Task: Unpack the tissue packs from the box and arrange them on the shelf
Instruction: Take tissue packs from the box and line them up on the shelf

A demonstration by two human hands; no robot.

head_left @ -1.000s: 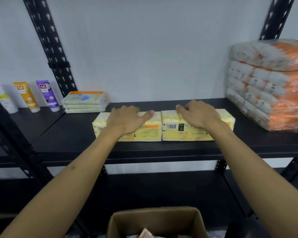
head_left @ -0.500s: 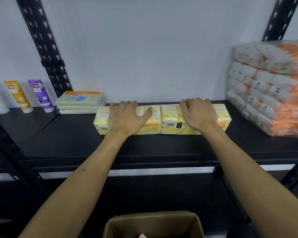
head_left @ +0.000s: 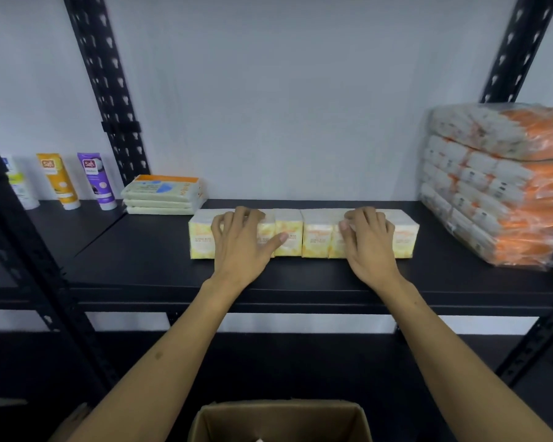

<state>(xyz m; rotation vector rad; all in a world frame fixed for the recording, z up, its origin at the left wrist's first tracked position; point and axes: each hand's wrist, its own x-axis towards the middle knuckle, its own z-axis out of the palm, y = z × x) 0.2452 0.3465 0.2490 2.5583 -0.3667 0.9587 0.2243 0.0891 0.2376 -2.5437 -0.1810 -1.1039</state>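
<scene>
Since a second ago you have tipped both yellow packs from lying flat to standing on edge and slid them back from the front edge of the shelf, so their printed faces now look out at you.

Nearest to you, at the bottom of the view, the cardboard box (head_left: 280,421) stands open below the shelf; a pale scrap shows inside, but you cannot tell how many packs remain.

On the shelf (head_left: 147,266), about midway along and set back from the front edge, your left hand (head_left: 241,242) drapes over the left yellow pack (head_left: 201,234), fingers curled over its top and thumb laid across its front. Your right hand (head_left: 369,240) does the same on the right yellow pack (head_left: 316,234), fingers clamped over the top edge. Two yellow packs, end to end and touching; each seems to hold three small packets. You are likely holding them this way to keep them upright and square them into one row.

Toward the back left corner lies a flat stack of three pale packs (head_left: 163,196). At the right end, a wrapped bundle of orange-and-white packs (head_left: 498,183) sits in about five layers. On the neighbouring shelf to the left stand three tubes (head_left: 58,181).
</scene>
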